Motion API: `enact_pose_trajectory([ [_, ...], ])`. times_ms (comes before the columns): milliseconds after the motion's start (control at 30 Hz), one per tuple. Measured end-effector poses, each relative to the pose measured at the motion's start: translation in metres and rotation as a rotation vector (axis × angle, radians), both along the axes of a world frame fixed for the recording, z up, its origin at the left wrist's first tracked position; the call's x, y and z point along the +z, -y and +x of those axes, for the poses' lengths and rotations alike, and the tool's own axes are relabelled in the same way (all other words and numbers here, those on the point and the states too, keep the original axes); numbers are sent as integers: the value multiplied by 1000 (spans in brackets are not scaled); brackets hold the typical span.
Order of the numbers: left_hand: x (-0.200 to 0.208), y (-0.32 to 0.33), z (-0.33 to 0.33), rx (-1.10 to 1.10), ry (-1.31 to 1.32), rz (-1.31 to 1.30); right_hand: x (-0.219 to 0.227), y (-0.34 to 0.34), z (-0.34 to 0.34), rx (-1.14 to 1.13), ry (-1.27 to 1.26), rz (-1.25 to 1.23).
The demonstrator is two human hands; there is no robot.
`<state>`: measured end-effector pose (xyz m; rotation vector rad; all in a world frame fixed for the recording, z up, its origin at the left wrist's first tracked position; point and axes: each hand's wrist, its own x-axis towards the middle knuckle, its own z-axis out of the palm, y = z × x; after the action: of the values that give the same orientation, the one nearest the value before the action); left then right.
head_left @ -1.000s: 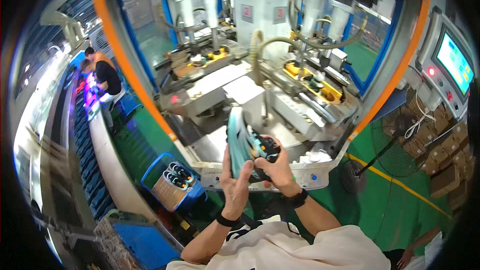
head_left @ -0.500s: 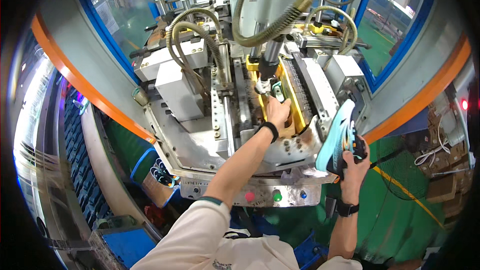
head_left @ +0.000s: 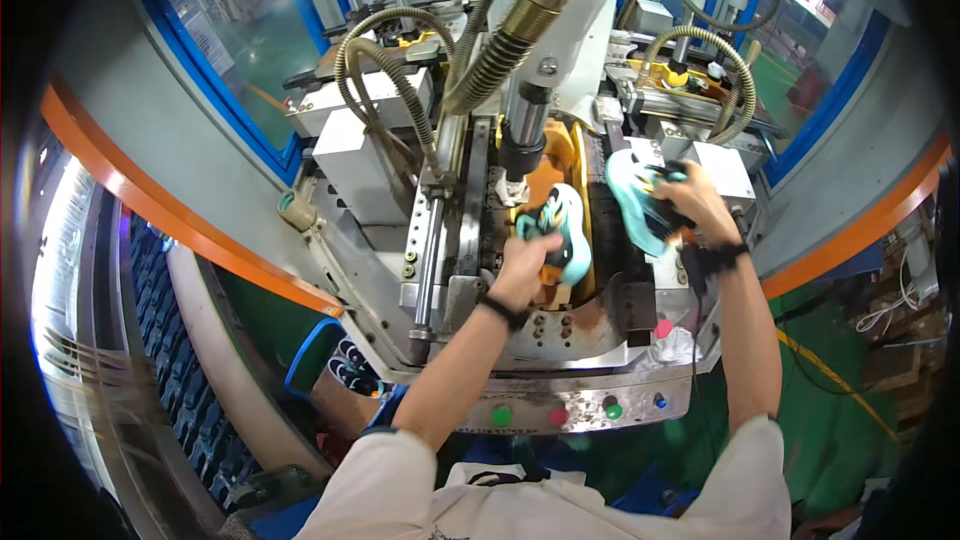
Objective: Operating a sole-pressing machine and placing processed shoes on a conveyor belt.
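Observation:
Above the yellow-walled slot [head_left: 580,165] of the press, my left hand [head_left: 530,265] is closed on a shoe [head_left: 570,225] with mint-green and white parts and a dark opening. A dark cylindrical press ram [head_left: 523,145] hangs just beyond that shoe. To the right, my right hand [head_left: 700,202] grips a second mint-green shoe [head_left: 630,195] with black and orange parts, held tilted over the slot's right side. Motion blurs this hand and its shoe a little. The fingers of my left hand are partly hidden behind its shoe.
A front panel [head_left: 530,418] carries green, red and blue buttons. Ribbed hoses [head_left: 500,55] arch over the machine. White housings [head_left: 350,165] flank the slot. At lower left, a box [head_left: 345,395] holds shoes beside a conveyor [head_left: 200,340]. Orange-edged walls [head_left: 200,215] curve around both sides.
My left hand has drawn back toward me, lifting a shoe out of the slot from under the ram. My right hand has carried its shoe forward, closer to the slot. The view has shifted.

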<state>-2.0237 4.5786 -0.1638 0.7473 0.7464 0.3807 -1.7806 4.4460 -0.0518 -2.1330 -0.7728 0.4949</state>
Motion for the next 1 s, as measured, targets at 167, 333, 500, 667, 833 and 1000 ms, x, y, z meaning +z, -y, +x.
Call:
enact_pose_trajectory([
  [167,84,60,-189,-80,-186,368,-47,-142,-50,153,133,-344],
  [333,146,119,-311,367,-377,256,-172,-200,-105,-22,617,-125],
  [500,116,168,-379,717,-318,169,-163,-195,-122,-46,346,-250],
  [667,80,200,-402,907,-291,46,-4,-137,-105,238,312,831],
  [833,65,213,-399,941,-351,-31,138,-169,-217,-334,298,1053],
  [1000,68,220,-381,913,-281,3,132,-171,-112,340,1,848],
])
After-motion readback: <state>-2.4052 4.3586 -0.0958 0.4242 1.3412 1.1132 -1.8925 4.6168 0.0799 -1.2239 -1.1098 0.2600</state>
